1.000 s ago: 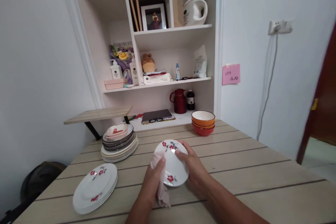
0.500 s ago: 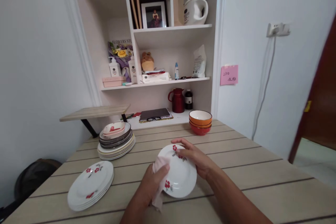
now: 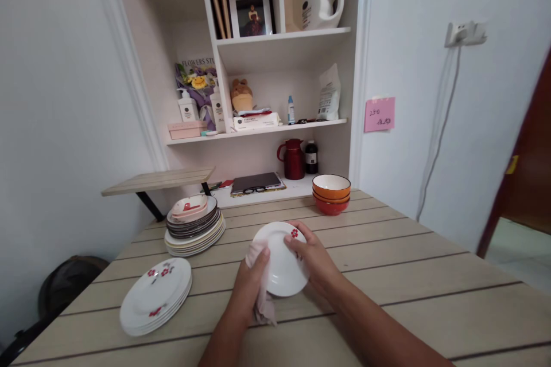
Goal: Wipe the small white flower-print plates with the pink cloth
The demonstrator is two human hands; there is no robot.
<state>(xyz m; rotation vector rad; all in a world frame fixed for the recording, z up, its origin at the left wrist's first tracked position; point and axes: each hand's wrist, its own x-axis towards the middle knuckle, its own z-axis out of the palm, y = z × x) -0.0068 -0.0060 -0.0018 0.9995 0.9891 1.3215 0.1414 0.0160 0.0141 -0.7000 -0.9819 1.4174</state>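
A white plate (image 3: 282,266) with red flowers is held up between my hands over the table, tilted toward me. My left hand (image 3: 252,278) is closed on a pale pink cloth (image 3: 264,305), which it presses against the plate's left rim. On the plate's right edge, my right hand (image 3: 313,252) grips with the thumb on the face and the fingers behind, partly hidden. To the left lies a stack of matching flowered plates (image 3: 157,295).
Behind that stack is a taller pile of plates (image 3: 193,229) topped by small pink dishes (image 3: 189,206). Orange and red bowls (image 3: 331,195) stand nested at the back right. A raised wooden shelf (image 3: 159,179) overhangs the back left of the table (image 3: 387,298). A red jug (image 3: 294,159) stands beyond.
The plate has turned in my hands, so its lower flower is now out of sight. My left hand and the cloth stay at its left rim. The camera view has shifted slightly.
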